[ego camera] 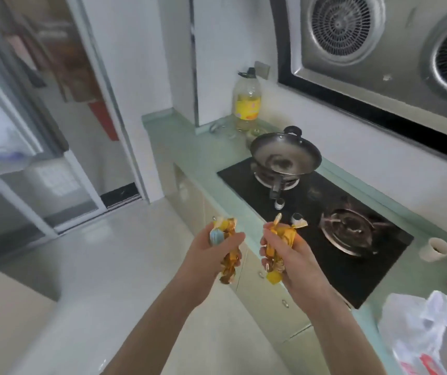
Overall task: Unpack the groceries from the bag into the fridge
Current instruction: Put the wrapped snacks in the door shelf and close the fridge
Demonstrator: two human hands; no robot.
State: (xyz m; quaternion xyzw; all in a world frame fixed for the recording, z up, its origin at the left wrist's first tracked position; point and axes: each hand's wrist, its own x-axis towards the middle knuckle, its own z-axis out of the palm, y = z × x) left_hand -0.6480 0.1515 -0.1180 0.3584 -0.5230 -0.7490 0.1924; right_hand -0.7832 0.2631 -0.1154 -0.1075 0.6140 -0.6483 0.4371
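My left hand [211,255] is closed around a yellow-gold snack packet [229,255] with a pale blue patch near its top. My right hand [292,258] grips a second yellow-gold snack packet [276,255]. Both packets are held upright in front of me, over the floor just off the counter's front edge. The white plastic grocery bag [417,326] with red print lies on the counter at the lower right, crumpled and open. No fridge can be made out for certain; a grey-white appliance or door [14,158] stands blurred at the left.
A green counter [189,158] runs along the right with a black gas hob [325,226]. A wok [285,155] sits on the far burner. An oil bottle [247,101] stands in the corner, a paper cup [434,249] near the hob. A range hood hangs above. Pale floor at left.
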